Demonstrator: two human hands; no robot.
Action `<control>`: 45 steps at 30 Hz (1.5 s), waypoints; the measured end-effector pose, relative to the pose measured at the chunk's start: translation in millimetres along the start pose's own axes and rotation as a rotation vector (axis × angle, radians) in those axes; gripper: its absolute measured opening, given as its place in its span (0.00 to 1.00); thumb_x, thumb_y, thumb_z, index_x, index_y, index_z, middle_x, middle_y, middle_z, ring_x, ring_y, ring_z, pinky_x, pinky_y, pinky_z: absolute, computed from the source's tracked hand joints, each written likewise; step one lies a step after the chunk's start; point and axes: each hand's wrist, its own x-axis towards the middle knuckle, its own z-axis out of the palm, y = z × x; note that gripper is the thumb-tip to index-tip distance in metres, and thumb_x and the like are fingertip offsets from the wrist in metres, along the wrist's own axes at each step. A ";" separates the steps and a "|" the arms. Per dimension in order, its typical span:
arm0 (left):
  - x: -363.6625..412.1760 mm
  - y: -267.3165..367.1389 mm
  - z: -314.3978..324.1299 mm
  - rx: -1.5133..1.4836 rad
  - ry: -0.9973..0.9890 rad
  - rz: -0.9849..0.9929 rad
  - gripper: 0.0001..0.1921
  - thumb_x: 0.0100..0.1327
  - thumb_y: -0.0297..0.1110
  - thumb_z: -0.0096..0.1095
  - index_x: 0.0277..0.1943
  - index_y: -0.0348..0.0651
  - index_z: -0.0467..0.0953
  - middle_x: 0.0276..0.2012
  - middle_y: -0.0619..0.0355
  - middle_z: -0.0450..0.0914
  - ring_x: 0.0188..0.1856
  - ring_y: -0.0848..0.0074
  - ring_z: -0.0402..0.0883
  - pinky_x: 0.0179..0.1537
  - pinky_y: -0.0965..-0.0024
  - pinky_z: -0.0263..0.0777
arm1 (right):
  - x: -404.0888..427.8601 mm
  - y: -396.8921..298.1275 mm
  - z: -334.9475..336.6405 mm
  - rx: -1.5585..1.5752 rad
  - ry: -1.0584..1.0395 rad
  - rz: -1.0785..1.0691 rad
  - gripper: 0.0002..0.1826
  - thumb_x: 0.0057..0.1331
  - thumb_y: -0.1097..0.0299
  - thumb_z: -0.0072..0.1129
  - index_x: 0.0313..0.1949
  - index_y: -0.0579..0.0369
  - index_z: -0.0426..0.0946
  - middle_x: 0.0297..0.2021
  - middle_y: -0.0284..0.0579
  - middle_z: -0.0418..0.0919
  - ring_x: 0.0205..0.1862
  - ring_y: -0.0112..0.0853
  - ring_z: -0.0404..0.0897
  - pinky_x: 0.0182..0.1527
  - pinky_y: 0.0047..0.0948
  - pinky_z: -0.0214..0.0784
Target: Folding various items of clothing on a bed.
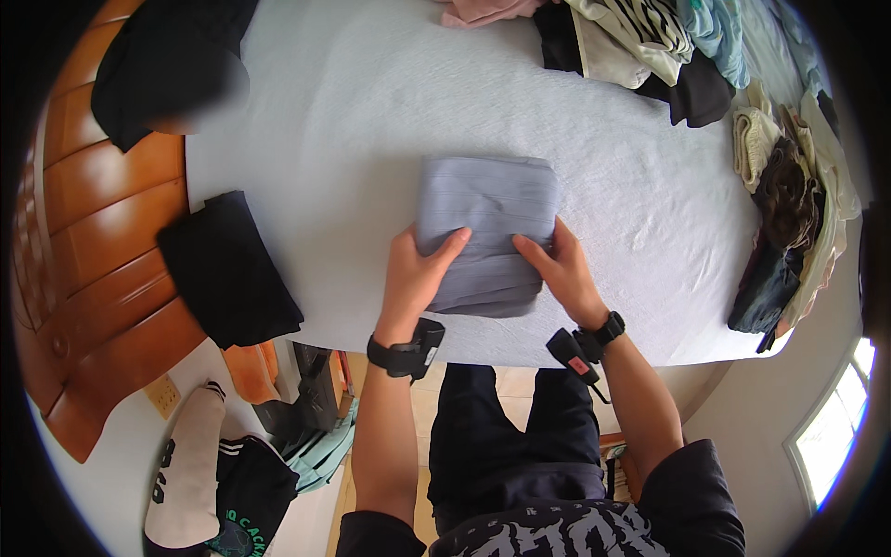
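A folded grey-blue cloth (491, 202) with faint stripes lies over the pale bed sheet (334, 160), in front of my body. My left hand (426, 268) grips its left edge, the thumb on top and the fingers hidden beneath or behind it. At the cloth's right edge, my right hand (560, 268) holds it the same way, thumb on top. Whether the cloth rests on the bed or is slightly raised cannot be told. Each wrist wears a black strap with a small device. A folded black cloth (230, 271) lies to the left, near the headboard.
The glossy wooden headboard (118, 202) borders the bed at left, with black clothing (167, 69) by its upper part. Loose clothes (626, 42) lie at the upper right. Folded and rolled garments, including blue jeans (766, 285), line the right edge. Clothes hang at lower left.
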 end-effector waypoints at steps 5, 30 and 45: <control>-19.7 -2.7 -43.2 -0.296 0.102 0.067 0.25 0.60 0.40 0.70 0.54 0.29 0.74 0.46 0.51 0.80 0.47 0.72 0.78 0.51 0.69 0.70 | 3.0 -23.1 53.1 0.147 -0.044 -0.150 0.24 0.68 0.62 0.60 0.57 0.64 0.67 0.43 0.48 0.80 0.45 0.29 0.79 0.47 0.30 0.73; 17.4 -22.8 -102.9 1.152 0.711 0.545 0.29 0.71 0.39 0.44 0.72 0.39 0.55 0.74 0.41 0.47 0.75 0.45 0.42 0.72 0.43 0.33 | 51.8 -37.6 172.7 -0.073 0.034 -0.401 0.20 0.65 0.67 0.59 0.50 0.67 0.65 0.29 0.58 0.80 0.32 0.50 0.80 0.35 0.41 0.72; 25.9 -34.3 -54.8 1.162 0.792 0.384 0.40 0.57 0.28 0.55 0.73 0.32 0.49 0.75 0.41 0.45 0.76 0.48 0.43 0.69 0.37 0.42 | 27.1 -1.2 46.5 -0.080 -0.106 -0.240 0.14 0.69 0.70 0.53 0.51 0.62 0.67 0.31 0.46 0.80 0.34 0.33 0.82 0.37 0.28 0.73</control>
